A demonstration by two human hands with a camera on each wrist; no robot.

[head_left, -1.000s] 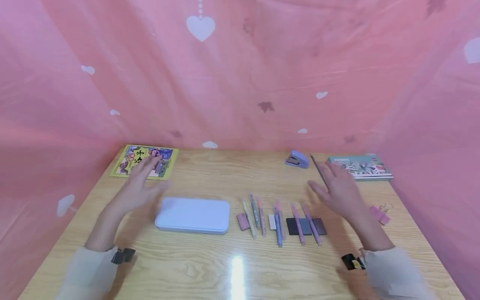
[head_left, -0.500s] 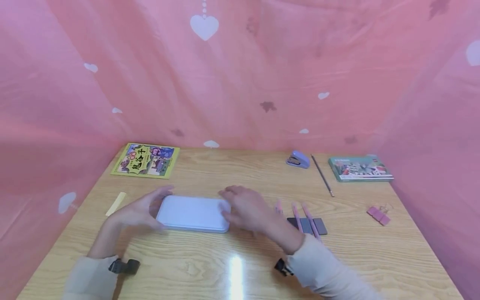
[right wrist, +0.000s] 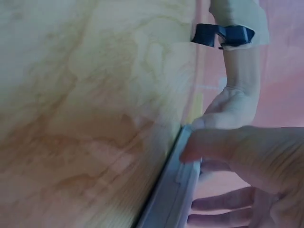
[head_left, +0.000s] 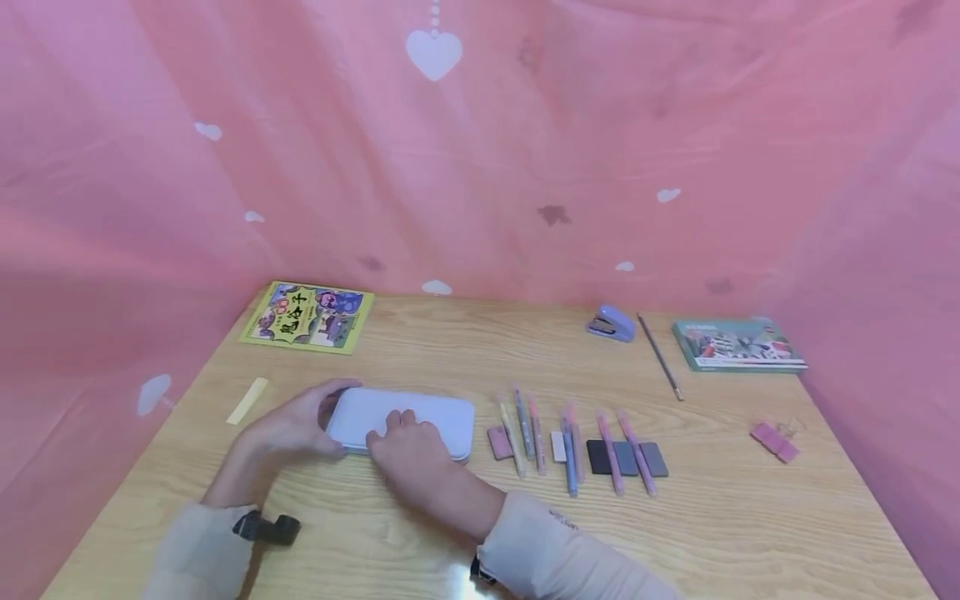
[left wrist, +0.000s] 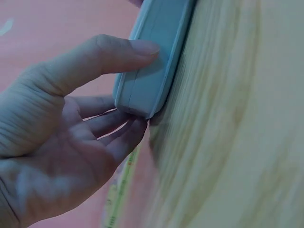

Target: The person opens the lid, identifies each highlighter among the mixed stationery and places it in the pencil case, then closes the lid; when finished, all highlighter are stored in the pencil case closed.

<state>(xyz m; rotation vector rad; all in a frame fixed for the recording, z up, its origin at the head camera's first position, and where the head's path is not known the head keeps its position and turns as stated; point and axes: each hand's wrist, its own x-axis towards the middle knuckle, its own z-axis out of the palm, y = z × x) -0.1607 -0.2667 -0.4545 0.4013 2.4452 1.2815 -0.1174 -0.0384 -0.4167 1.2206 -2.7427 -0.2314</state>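
A pale lavender flat pencil case with rounded corners lies on the table, left of centre in the head view. My left hand grips its left end. In the left wrist view the thumb lies along the case's front side and the fingers reach round the end. My right hand holds the front edge near the middle, fingers over the lid. The right wrist view shows that thumb at the seam of the case's side. The case's lid is down.
Right of the case lie several pens, a pink eraser, a white eraser and dark blocks. Farther back are a book, stapler, pencil and green box. A cream strip and pink binder clip flank them.
Both hands were raised apart over the table and have come down to the case. The right hand moved left, past the case's right end, to its front edge. The lid stays down.
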